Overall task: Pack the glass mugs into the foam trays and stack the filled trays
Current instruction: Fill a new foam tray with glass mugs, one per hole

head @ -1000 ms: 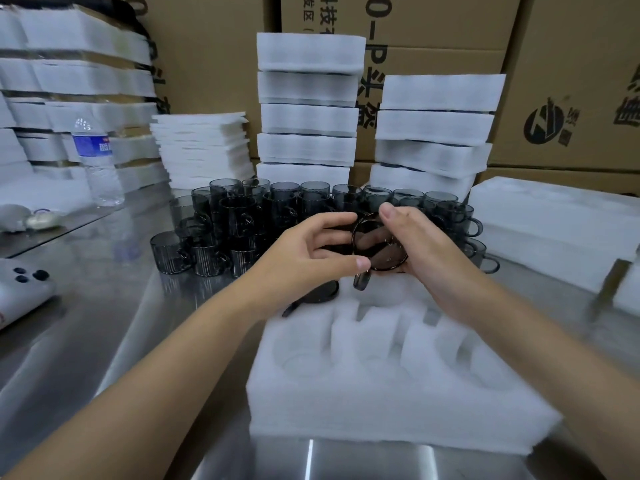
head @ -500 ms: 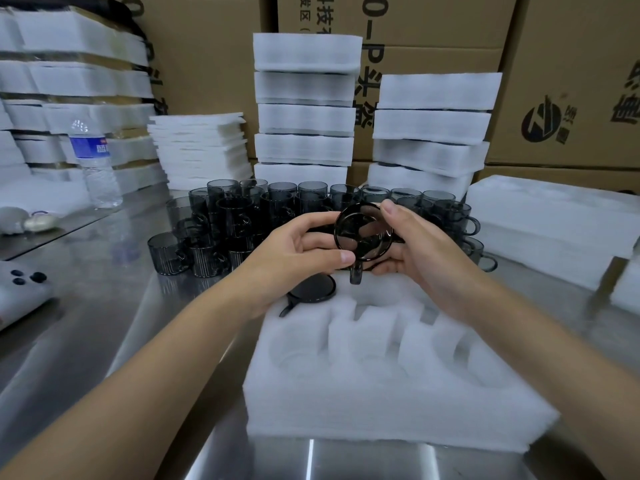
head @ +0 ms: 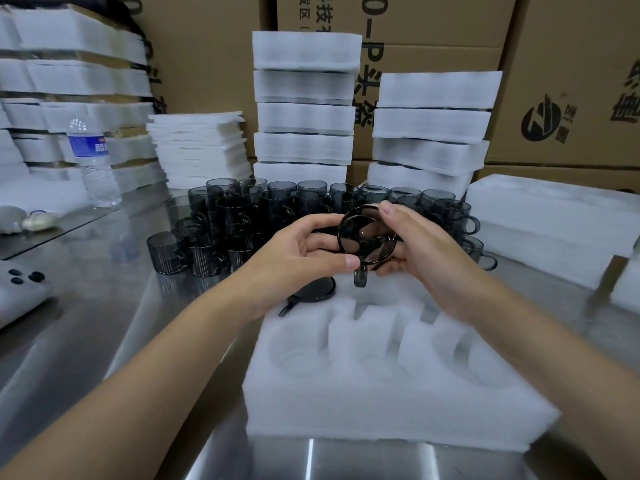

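1. Nearest, directly below both hands: a white foam tray (head: 381, 410) lies flat on the steel table (head: 104, 323). Its round pockets open upward, with foam dividers standing between them.
2. At the tray's far-left corner, just under the left hand: a dark packed mug (head: 317, 289) lies with its handle pointing to the near left. It appears to sit in a pocket, though the hand partly covers it and the seating cannot be confirmed.
3. The left hand (head: 298, 251) and right hand (head: 429, 254) meet above the far edge of the tray, and together they grip one held mug (head: 367, 237).
   - The left thumb and fingers curl round its left side.
   - The right forefinger lies over the top of the rim, with the other right fingers beneath.
   - The mouth of the mug faces the camera and its handle hangs downward. It is clear of the foam.
4. Just beyond the hands: a tight group of loose mugs (head: 239, 220) stands upright on the table, spreading to either side of the knuckles.
5. Behind that group: two tray stacks (head: 304, 116), the one beyond the left hand being taller. A pile of thin foam sheets (head: 197, 147) stands further left.
6. Well to the left of the left hand: a water bottle (head: 93, 164) stands upright, and nearer lies a white device (head: 17, 296). To the right of the right hand lies a spare tray (head: 554, 226).
7. Rearmost: cardboard boxes (head: 571, 64) form the back wall.
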### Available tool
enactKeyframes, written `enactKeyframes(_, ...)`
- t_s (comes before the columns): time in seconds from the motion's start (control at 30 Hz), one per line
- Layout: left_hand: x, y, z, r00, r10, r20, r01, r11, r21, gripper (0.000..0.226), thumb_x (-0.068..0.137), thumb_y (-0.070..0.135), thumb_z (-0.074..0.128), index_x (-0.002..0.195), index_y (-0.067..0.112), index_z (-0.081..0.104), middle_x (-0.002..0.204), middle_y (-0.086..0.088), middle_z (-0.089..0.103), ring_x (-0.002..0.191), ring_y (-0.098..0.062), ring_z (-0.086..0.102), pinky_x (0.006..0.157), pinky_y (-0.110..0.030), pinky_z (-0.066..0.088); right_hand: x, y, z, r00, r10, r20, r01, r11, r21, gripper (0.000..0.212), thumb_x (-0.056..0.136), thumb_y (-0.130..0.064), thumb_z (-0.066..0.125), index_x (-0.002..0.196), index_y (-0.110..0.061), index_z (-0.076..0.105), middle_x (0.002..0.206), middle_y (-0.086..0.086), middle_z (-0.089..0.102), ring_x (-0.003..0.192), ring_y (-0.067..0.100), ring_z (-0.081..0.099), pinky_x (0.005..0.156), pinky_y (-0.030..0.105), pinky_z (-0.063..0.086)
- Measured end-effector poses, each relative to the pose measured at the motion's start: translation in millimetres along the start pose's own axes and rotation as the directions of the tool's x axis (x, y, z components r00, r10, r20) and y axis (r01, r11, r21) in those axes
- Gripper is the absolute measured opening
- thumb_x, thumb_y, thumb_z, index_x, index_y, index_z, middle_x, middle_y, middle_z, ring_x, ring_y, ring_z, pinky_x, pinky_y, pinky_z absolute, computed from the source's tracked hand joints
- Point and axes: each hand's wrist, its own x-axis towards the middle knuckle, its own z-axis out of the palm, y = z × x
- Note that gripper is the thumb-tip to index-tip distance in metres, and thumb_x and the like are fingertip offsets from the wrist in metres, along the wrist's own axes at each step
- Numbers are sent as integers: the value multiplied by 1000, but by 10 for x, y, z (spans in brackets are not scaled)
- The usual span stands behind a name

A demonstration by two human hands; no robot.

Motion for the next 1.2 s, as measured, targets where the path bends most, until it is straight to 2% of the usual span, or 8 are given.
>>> enactKeyframes(0.13, 27, -30, 6, 1000, -12, 16, 12, 999, 38, 64, 68, 24, 80, 125, 22, 52, 102, 3, 73, 94, -11, 69, 73, -16, 50, 2, 9, -7, 1000, 1, -29, -2, 999, -42, 31, 92, -47, 49, 109, -24, 63, 104, 4, 67, 72, 15, 67, 67, 30, 51)
enactKeyframes(0.37, 166, 49, -24, 976, -131, 172, 88, 968, 235, 59, 58, 46, 78, 112, 34, 59, 110, -11, 68, 91, -8, 65, 64, -17, 46, 29, 16, -18, 995, 62, -79, -70, 992, -108, 31, 91, -48, 52, 97, -21, 66, 84, -4, 65, 59, 10, 63, 64, 29, 49)
enactKeyframes(0.53, 279, 51, -79, 950, -180, 257, 118, 964, 238, 49, 59, 40, 80, 106, 31, 69, 108, -18, 67, 85, -13, 63, 81, -32, 47, 58, 42, -51, 990, 79, -113, -92, 989, -114, 35, 86, -52, 55, 91, -20, 67, 75, -5, 66, 59, 10, 62, 63, 30, 48)
enactKeyframes(0.7, 218, 27, -103, 972, -65, 228, 4, 966, 259, 40, 64, 50, 66, 101, 34, 70, 69, 16, 68, 64, 0, 59, 54, -12, 44, 86, 85, -89, 992, 77, -100, -91, 985, -145, 42, 75, -62, 56, 77, -22, 68, 63, -6, 64, 62, 9, 61, 66, 31, 50)
enactKeyframes(0.83, 153, 14, -85, 984, 2, 175, -50, 962, 269, 42, 66, 48, 67, 106, 33, 67, 73, 16, 70, 66, 3, 60, 52, -11, 43, 86, 93, -108, 994, 54, -96, -72, 977, -200, 49, 66, -66, 53, 75, -21, 69, 60, -8, 63, 58, 6, 60, 66, 31, 50)
enactKeyframes(0.97, 117, 0, -22, 987, 83, 134, -109, 972, 206, 29, 70, 39, 72, 99, 36, 72, 91, 4, 75, 74, 3, 64, 56, -10, 45, 65, 121, -148, 993, -35, -109, -4, 942, -335, 57, 65, -77, 43, 77, -25, 66, 65, -7, 65, 61, 6, 62, 72, 35, 53)
enactKeyframes(1.1, 96, -21, -20, 983, 121, 137, -151, 961, 232, 32, 71, 46, 68, 101, 35, 73, 101, -5, 74, 98, -15, 68, 90, -28, 50, 39, 114, -141, 995, -73, -71, 38, 914, -404, 60, 69, -77, 39, 78, -23, 63, 71, 4, 63, 65, 10, 60, 78, 44, 51)
enactKeyframes(1.2, 92, -28, -31, 980, 97, 174, -142, 952, 270, 36, 71, 45, 69, 105, 35, 71, 105, -3, 72, 104, -16, 66, 99, -36, 47, 14, 95, -133, 994, -88, -67, 52, 904, -425, 61, 68, -76, 41, 77, -18, 61, 64, -4, 59, 60, 4, 56, 69, 36, 46)
